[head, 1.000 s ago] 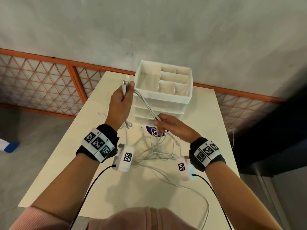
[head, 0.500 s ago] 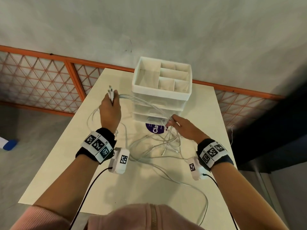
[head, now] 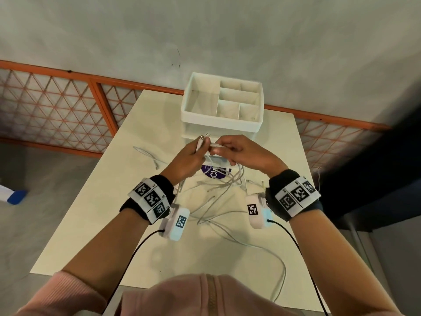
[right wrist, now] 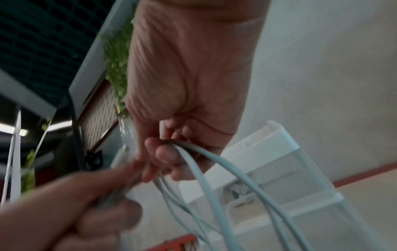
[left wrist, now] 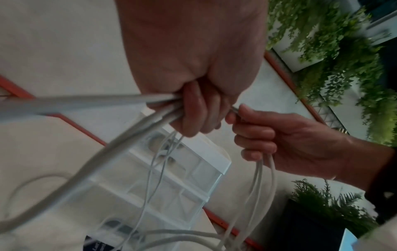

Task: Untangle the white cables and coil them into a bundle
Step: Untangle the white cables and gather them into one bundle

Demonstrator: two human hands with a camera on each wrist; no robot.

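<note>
**Both hands hold cable ends above the counter**

The left hand (head: 186, 156) is closed around several white cables (head: 218, 185), and two plug ends (head: 203, 138) stick up out of its fist. Seen from the left wrist, the strands leave between its curled fingers (left wrist: 197, 110) and hang down. The right hand (head: 241, 152) is just beside it, almost touching, with its fingers curled round more strands; a pair of them drops in a loop from under that hand. Both hands are raised in front of a white organiser box (head: 222, 123) with open compartments on top and clear drawers below. The rest of the cables lie loose and tangled on the counter (head: 102, 224) between the wrists, partly over a purple round sticker (head: 215, 173). One strand trails toward the near edge of the counter, and another lies off to the left.
</note>
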